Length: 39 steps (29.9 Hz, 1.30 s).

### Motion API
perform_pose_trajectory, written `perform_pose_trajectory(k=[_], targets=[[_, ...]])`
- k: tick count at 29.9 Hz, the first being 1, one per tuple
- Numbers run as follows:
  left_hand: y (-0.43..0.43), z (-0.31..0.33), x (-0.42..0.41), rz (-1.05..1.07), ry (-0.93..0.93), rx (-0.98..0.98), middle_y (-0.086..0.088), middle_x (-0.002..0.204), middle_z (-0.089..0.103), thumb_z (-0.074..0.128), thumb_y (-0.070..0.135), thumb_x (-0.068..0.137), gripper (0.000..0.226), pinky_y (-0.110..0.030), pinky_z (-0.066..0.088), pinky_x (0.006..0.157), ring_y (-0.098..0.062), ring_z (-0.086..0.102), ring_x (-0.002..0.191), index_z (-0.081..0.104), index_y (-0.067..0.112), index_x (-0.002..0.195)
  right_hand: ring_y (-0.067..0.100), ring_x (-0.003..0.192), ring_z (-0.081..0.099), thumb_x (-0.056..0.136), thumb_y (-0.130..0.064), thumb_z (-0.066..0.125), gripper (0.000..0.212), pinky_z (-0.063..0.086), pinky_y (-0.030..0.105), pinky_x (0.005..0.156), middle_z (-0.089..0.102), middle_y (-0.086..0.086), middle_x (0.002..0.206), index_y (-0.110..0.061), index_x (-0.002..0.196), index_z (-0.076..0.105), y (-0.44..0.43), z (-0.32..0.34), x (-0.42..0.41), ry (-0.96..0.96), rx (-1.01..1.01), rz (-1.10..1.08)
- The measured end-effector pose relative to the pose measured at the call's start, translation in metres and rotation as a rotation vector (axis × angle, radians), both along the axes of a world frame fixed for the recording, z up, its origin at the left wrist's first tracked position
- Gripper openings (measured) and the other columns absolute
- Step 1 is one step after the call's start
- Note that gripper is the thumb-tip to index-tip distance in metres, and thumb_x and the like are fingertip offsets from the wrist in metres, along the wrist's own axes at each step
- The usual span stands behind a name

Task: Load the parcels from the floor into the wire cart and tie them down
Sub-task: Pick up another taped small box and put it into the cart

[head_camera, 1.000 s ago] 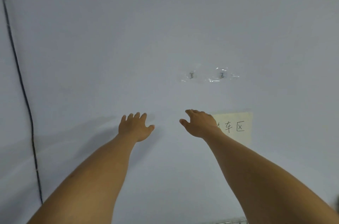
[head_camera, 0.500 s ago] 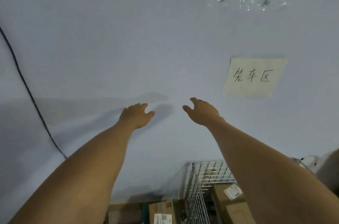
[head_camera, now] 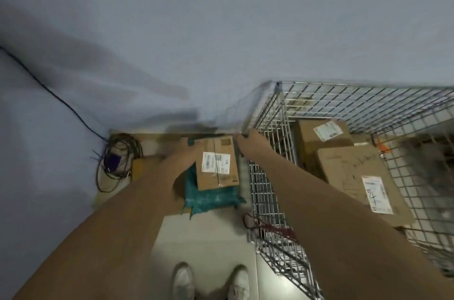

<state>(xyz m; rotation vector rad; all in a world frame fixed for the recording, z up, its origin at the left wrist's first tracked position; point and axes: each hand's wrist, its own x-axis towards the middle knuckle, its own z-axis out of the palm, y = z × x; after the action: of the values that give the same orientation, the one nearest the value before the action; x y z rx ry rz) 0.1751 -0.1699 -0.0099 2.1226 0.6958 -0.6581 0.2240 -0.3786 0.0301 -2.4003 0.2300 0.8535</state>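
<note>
Reach dropped from wall height to floor level.
Left hand (head_camera: 189, 146) reached the small brown labelled cardboard box (head_camera: 217, 164) atop a teal plastic mailer (head_camera: 211, 197); right hand (head_camera: 242, 138) flanked it beside the silver wire cart (head_camera: 269, 116) — likely bracketing it for a two-sided lift — blur hid the fingers' pose.

We stand on a pale tiled floor (head_camera: 204, 233). On it lie a crumpled teal plastic mailer bag (head_camera: 211, 197) and a coil of dark cables (head_camera: 115, 152) by the wall. A silver wire cart (head_camera: 267, 189) stands just beside the bag.
</note>
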Motion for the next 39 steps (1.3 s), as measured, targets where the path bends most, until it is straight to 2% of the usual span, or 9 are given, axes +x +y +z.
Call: perform_pose_trajectory(k=[2, 6, 8, 13, 19, 27, 31, 34, 39], targets=[[-0.003, -0.072, -0.019, 0.101, 0.061, -0.127, -0.010, 0.117, 0.072, 0.051, 0.068, 0.088, 0.069, -0.033, 0.050, 0.077, -0.026, 0.068, 0.097, 0.067, 0.014, 0.126, 0.027, 0.101, 0.066, 0.100, -0.061, 0.044, 0.063, 0.056, 0.043, 0.091, 0.066, 0.010, 0.116, -0.009, 0.134, 0.052, -0.005, -0.071, -0.020, 0.083, 0.032, -0.076], [-0.016, -0.151, -0.047, 0.262, 0.071, -0.320, 0.007, 0.116, 0.075, 0.059, 0.077, 0.076, 0.066, -0.045, 0.056, 0.097, -0.020, 0.071, 0.104, 0.069, 0.034, 0.127, 0.025, 0.108, 0.062, 0.105, -0.051, 0.048, 0.053, 0.049, 0.033, 0.090, 0.061, 0.004, 0.123, -0.013, 0.141, 0.047, -0.011, -0.152, -0.051, 0.171, 0.127, -0.203], [-0.026, -0.165, -0.051, 0.307, 0.050, -0.354, 0.007, 0.121, 0.071, 0.061, 0.067, 0.087, 0.057, -0.040, 0.052, 0.096, -0.019, 0.066, 0.109, 0.067, 0.031, 0.130, 0.029, 0.124, 0.057, 0.105, -0.052, 0.048, 0.058, 0.044, 0.035, 0.098, 0.056, 0.007, 0.139, -0.018, 0.152, 0.041, -0.011, -0.179, -0.058, 0.161, 0.160, -0.210], [-0.045, -0.193, -0.054, 0.419, 0.007, -0.453, 0.010, 0.127, 0.065, 0.064, 0.040, 0.100, 0.041, -0.033, 0.042, 0.103, -0.013, 0.058, 0.114, 0.063, 0.023, 0.138, 0.033, 0.125, 0.059, 0.089, -0.063, 0.057, 0.070, 0.052, 0.047, 0.098, 0.061, 0.006, 0.139, -0.033, 0.151, 0.041, -0.001, -0.221, -0.061, 0.176, 0.259, -0.324], [-0.041, -0.226, -0.057, 0.578, -0.004, -0.562, 0.009, 0.133, 0.067, 0.085, 0.070, 0.052, 0.100, -0.055, 0.050, 0.106, -0.021, 0.064, 0.120, 0.052, 0.034, 0.140, 0.032, 0.120, 0.061, 0.094, -0.056, 0.062, 0.062, 0.051, 0.053, 0.104, 0.064, 0.005, 0.133, -0.035, 0.148, 0.041, 0.002, -0.225, -0.066, 0.109, 0.240, -0.318], [-0.047, -0.101, -0.025, 0.504, -0.144, -0.481, 0.003, 0.131, 0.066, 0.082, 0.040, 0.086, 0.064, -0.043, 0.050, 0.100, -0.023, 0.063, 0.119, 0.050, 0.021, 0.138, 0.028, 0.117, 0.064, 0.099, -0.051, 0.060, 0.055, 0.052, 0.043, 0.099, 0.065, 0.004, 0.127, -0.018, 0.141, 0.049, 0.005, -0.116, -0.042, -0.030, 0.232, -0.321], [-0.041, -0.011, 0.009, 0.424, -0.295, -0.522, 0.008, 0.126, 0.069, 0.083, 0.039, 0.085, 0.057, -0.043, 0.053, 0.099, -0.018, 0.066, 0.116, 0.053, 0.025, 0.131, 0.027, 0.118, 0.064, 0.102, -0.043, 0.059, 0.049, 0.052, 0.043, 0.102, 0.066, 0.004, 0.127, -0.017, 0.141, 0.049, 0.008, -0.012, -0.018, -0.165, 0.300, -0.318], [-0.041, 0.084, 0.030, 0.362, -0.414, -0.468, 0.012, 0.122, 0.064, 0.076, 0.039, 0.092, 0.052, -0.030, 0.050, 0.087, -0.012, 0.062, 0.105, 0.048, 0.025, 0.134, 0.026, 0.117, 0.065, 0.102, -0.043, 0.059, 0.046, 0.052, 0.044, 0.102, 0.068, 0.001, 0.121, -0.016, 0.137, 0.051, 0.010, 0.077, -0.002, -0.262, 0.329, -0.288], [-0.031, 0.240, 0.054, 0.348, -0.588, -0.445, 0.012, 0.122, 0.068, 0.081, 0.043, 0.083, 0.053, -0.042, 0.053, 0.100, -0.017, 0.065, 0.112, 0.053, 0.029, 0.126, 0.022, 0.105, 0.063, 0.102, -0.048, 0.057, 0.049, 0.050, 0.035, 0.088, 0.065, -0.001, 0.114, -0.017, 0.139, 0.047, 0.010, 0.231, 0.016, -0.494, 0.347, -0.205]])
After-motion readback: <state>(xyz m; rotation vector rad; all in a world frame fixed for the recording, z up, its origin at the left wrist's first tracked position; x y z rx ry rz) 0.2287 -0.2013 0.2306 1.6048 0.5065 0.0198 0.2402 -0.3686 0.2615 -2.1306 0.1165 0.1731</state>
